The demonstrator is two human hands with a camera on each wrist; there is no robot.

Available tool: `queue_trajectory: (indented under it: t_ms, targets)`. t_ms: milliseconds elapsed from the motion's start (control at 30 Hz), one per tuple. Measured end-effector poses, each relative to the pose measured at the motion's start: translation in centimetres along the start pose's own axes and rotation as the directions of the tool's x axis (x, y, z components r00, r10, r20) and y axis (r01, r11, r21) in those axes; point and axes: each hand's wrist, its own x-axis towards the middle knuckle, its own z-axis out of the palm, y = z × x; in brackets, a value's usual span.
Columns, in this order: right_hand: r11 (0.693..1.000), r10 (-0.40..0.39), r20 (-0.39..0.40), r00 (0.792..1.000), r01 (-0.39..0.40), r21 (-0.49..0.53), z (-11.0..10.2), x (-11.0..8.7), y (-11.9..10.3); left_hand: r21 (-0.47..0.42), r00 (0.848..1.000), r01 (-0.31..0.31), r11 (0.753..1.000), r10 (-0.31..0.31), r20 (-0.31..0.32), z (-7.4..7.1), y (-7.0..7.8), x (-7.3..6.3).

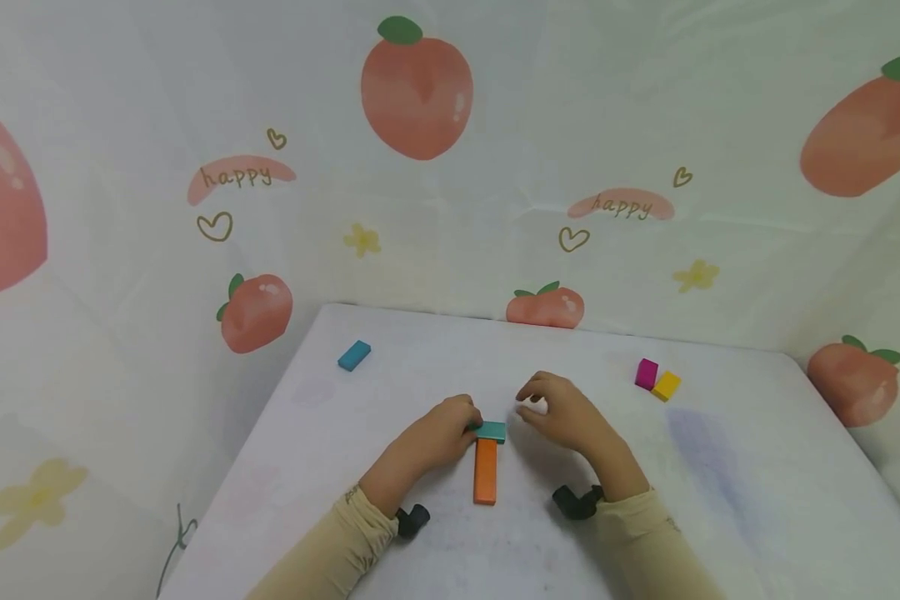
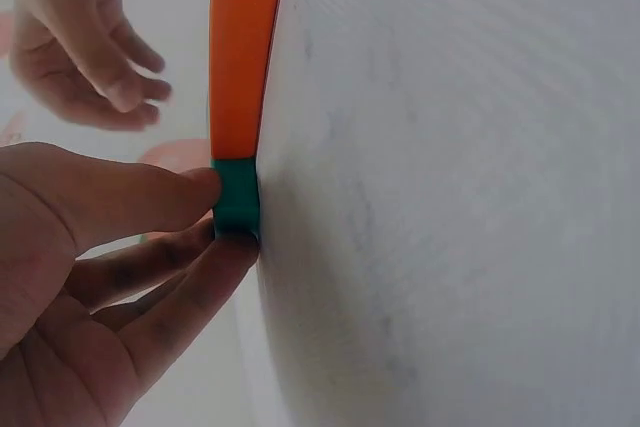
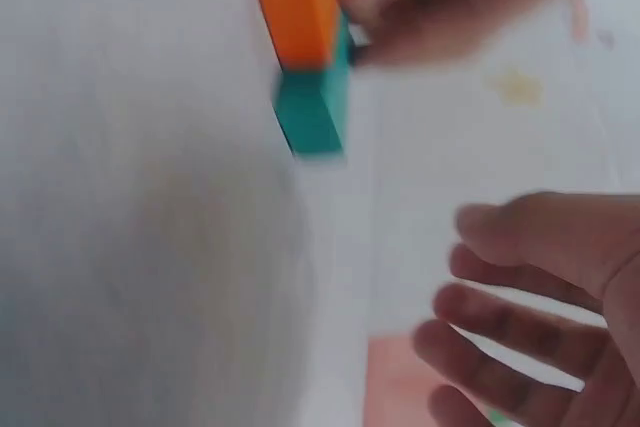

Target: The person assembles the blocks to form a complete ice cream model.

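Note:
On the white table a long orange block (image 1: 485, 472) lies lengthwise, and a teal block (image 1: 492, 432) sits crosswise against its far end, forming a T. My left hand (image 1: 444, 433) pinches the teal block's left end; in the left wrist view the thumb and a finger (image 2: 215, 277) grip that end (image 2: 238, 197). To the right, apart from the blocks, is my right hand (image 1: 566, 414). It holds nothing, its fingers loosely bent, with a gap between thumb and fingertips in the right wrist view (image 3: 540, 307).
A blue block (image 1: 355, 356) lies at the table's far left. Toward the far right, a magenta block (image 1: 647, 374) and a yellow block (image 1: 667, 386) lie side by side. Behind the table (image 1: 420, 333) hangs a peach-printed cloth (image 1: 480, 225).

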Motion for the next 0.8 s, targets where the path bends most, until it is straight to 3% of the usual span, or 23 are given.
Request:
queue_trajectory:
  t_ms: [167, 367, 633, 800]
  targets:
    - [0.996, 0.086, -0.16, 0.983, -0.085, 0.01, -2.4, 0.1, 3.5, 0.012, 1.0, 0.011, 1.0, -0.011, 0.003, -0.1, 0.1, 0.1]
    - [0.98, 0.187, -0.298, 0.936, -0.201, -0.014, -5.2, -0.7, 7.8, 0.006, 1.0, 0.016, 1.0, -0.016, 0.004, -0.3, 0.4, -0.1]
    - [0.914, 0.373, -0.33, 0.867, -0.404, -0.029, -7.4, -1.8, 11.9, 0.024, 1.0, 0.008, 1.0, -0.008, 0.001, -0.5, 0.7, -0.3]
    - [0.878, 0.448, -0.306, 0.84, -0.478, -0.025, -7.7, -1.8, 13.5, 0.028, 1.0, 0.004, 1.0, -0.004, -0.004, -0.5, 0.7, -0.3]
